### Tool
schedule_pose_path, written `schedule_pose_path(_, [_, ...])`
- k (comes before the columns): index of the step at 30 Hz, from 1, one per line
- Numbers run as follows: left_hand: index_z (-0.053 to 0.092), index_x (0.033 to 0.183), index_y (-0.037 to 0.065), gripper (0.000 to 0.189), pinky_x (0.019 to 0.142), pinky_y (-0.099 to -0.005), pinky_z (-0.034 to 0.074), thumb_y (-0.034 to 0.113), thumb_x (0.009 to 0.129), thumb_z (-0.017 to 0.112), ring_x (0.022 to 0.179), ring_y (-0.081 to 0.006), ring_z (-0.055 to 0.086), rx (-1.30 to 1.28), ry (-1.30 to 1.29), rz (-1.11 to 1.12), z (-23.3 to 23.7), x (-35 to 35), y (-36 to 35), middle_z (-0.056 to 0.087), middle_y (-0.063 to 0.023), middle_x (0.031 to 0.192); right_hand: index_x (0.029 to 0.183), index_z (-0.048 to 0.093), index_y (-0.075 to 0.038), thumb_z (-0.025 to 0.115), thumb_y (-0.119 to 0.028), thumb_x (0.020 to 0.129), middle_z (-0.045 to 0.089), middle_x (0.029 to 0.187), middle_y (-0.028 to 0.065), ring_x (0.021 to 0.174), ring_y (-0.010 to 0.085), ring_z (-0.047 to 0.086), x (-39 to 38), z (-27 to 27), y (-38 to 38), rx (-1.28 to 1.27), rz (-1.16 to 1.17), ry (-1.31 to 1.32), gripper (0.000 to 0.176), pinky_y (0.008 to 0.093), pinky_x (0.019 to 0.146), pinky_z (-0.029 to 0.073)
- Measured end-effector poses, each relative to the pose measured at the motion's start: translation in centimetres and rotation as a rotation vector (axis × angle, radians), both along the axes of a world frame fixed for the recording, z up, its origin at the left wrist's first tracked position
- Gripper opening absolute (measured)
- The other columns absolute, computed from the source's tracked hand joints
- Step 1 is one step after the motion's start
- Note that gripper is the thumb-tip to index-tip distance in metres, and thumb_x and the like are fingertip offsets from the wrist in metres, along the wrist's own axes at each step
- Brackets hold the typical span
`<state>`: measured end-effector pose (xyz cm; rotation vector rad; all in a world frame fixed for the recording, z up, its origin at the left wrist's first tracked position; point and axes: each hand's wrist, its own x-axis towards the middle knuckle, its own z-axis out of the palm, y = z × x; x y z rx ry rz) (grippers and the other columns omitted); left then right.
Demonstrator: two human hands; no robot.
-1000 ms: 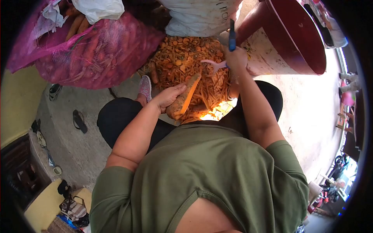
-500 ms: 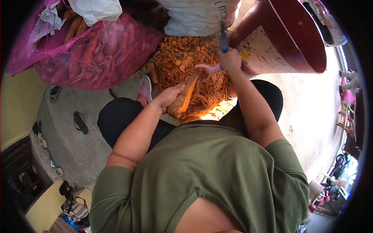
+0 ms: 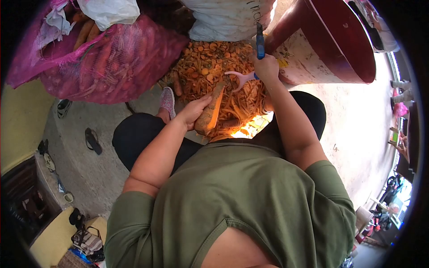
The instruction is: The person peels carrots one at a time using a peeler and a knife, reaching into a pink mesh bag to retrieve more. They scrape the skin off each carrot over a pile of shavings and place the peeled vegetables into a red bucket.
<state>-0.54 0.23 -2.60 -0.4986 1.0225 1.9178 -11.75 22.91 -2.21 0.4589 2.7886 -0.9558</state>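
My left hand (image 3: 195, 111) is closed around a large carrot (image 3: 209, 117) with rough brown skin and a bright orange peeled strip along its right side. My right hand (image 3: 267, 69) grips a peeler (image 3: 243, 80) with a pink Y-shaped head, which sits just right of the carrot's upper end, apart from it. From the far side of the same fist sticks a blue piece with a dark tip (image 3: 259, 42); whether it belongs to the peeler I cannot tell. Beneath both hands lies a heap of orange peelings and round carrot slices (image 3: 210, 60).
A pink mesh sack (image 3: 120, 62) full of carrots stands at the left. Behind the heap is a white sack (image 3: 223, 20). To the right a big red bucket (image 3: 308, 56) leans over. A dark sandal (image 3: 93, 141) lies on the concrete floor (image 3: 109, 178).
My right hand with the peeler has shifted very slightly, and the peeler's head shows more sharply. The carrot in my left hand has turned slightly more upright.
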Motion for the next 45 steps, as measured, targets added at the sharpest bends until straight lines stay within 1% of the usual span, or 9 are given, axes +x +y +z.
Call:
schedule_pose_path(5, [0.037, 0.124, 0.008, 0.039, 0.072, -0.0292, 0.050, 0.028, 0.090, 0.040, 0.088, -0.0146, 0.056, -0.129, 0.026, 0.010, 3.4, -0.5, 0.2, 0.053, -0.0070, 0.104, 0.065, 0.057, 0.002, 0.064, -0.039, 0.068, 0.057, 0.061, 0.0175, 0.061, 0.0279, 0.060, 4.0, 4.0, -4.8, -0.241, 0.255, -0.184, 0.042, 0.0372, 0.059, 0.046])
schedule_pose_path(7, [0.039, 0.121, 0.006, 0.039, 0.072, -0.0288, 0.050, 0.029, 0.090, 0.040, 0.088, -0.0147, 0.056, -0.020, 0.036, 0.041, 0.8, -0.3, 0.2, 0.053, -0.0072, 0.104, 0.067, 0.058, 0.002, 0.064, -0.038, 0.068, 0.057, 0.062, 0.0194, 0.063, 0.0307, 0.060, 5.3, 4.6, -6.2, -0.183, 0.352, -0.205, 0.041, 0.0380, 0.061, 0.046])
schedule_pose_path(16, [0.038, 0.122, 0.008, 0.040, 0.067, -0.0308, 0.051, 0.030, 0.089, 0.042, 0.082, -0.0148, 0.058, 0.032, 0.019, 0.103, 0.3, -0.1, 0.0, 0.054, -0.0060, 0.102, 0.068, 0.059, -0.001, 0.063, -0.034, 0.071, 0.058, 0.059, 0.0145, 0.058, 0.0255, 0.059, 0.3, 0.9, -1.4, 0.060, 0.040, 0.004, 0.034, 0.0363, 0.056, 0.045])
schedule_pose_path(19, [0.042, 0.118, 0.006, 0.038, 0.065, -0.0307, 0.051, 0.030, 0.089, 0.042, 0.080, -0.0153, 0.059, 0.032, -0.061, 0.076, 0.2, -0.3, -0.4, 0.055, -0.0059, 0.099, 0.067, 0.059, -0.001, 0.063, -0.033, 0.071, 0.056, 0.057, 0.0130, 0.054, 0.0233, 0.057, 1.1, 2.6, -2.1, -0.126, 0.032, -0.095, 0.033, 0.0353, 0.055, 0.044])
schedule_pose_path(23, [0.048, 0.111, 0.005, 0.034, 0.064, -0.0306, 0.051, 0.030, 0.090, 0.040, 0.076, -0.0158, 0.060, -0.097, -0.144, 0.030, 1.2, -0.6, 0.0, 0.058, -0.0060, 0.092, 0.072, 0.060, -0.003, 0.063, -0.038, 0.069, 0.059, 0.065, 0.0165, 0.065, 0.0293, 0.060, 5.1, 5.0, -6.0, -0.175, 0.379, -0.199, 0.035, 0.0391, 0.063, 0.045])
schedule_pose_path(30, [0.040, 0.117, 0.006, 0.036, 0.062, -0.0319, 0.051, 0.030, 0.092, 0.035, 0.070, -0.0173, 0.060, 0.064, -0.010, -0.058, 0.7, 0.5, 0.3, 0.057, -0.0076, 0.086, 0.073, 0.064, -0.004, 0.059, -0.047, 0.071, 0.061, 0.067, 0.0153, 0.068, 0.0291, 0.062, -1.0, 0.4, 0.8, 0.152, -0.069, 0.018, 0.044, 0.0377, 0.063, 0.049])
schedule_pose_path(34, [0.041, 0.116, 0.008, 0.035, 0.061, -0.0324, 0.051, 0.031, 0.091, 0.034, 0.068, -0.0186, 0.060, 0.030, -0.005, -0.016, 0.6, 0.3, 0.0, 0.056, -0.0087, 0.084, 0.073, 0.062, 0.001, 0.059, -0.044, 0.071, 0.060, 0.067, 0.0179, 0.069, 0.0306, 0.061, -1.0, 1.8, 1.1, 0.009, -0.055, -0.007, 0.045, 0.0373, 0.067, 0.047])
schedule_pose_path(38, [0.042, 0.114, 0.008, 0.035, 0.057, -0.0327, 0.051, 0.033, 0.091, 0.034, 0.066, -0.0210, 0.060, -0.004, -0.057, -0.088, 0.1, -0.1, -0.4, 0.056, -0.0107, 0.083, 0.069, 0.062, -0.001, 0.058, -0.037, 0.071, 0.060, 0.066, 0.0185, 0.069, 0.0309, 0.061, 0.3, -0.1, -0.9, 0.149, 0.084, -0.006, 0.037, 0.0374, 0.066, 0.047])
schedule_pose_path(45, [0.039, 0.116, 0.009, 0.038, 0.053, -0.0332, 0.050, 0.037, 0.091, 0.033, 0.064, -0.0241, 0.060, 0.096, -0.041, -0.139, 0.5, -0.1, -0.9, 0.056, -0.0129, 0.083, 0.065, 0.060, 0.002, 0.060, -0.037, 0.070, 0.058, 0.060, 0.0173, 0.064, 0.0304, 0.060, -0.9, -0.5, 1.3, -0.228, -0.094, 0.006, 0.039, 0.0382, 0.060, 0.047])
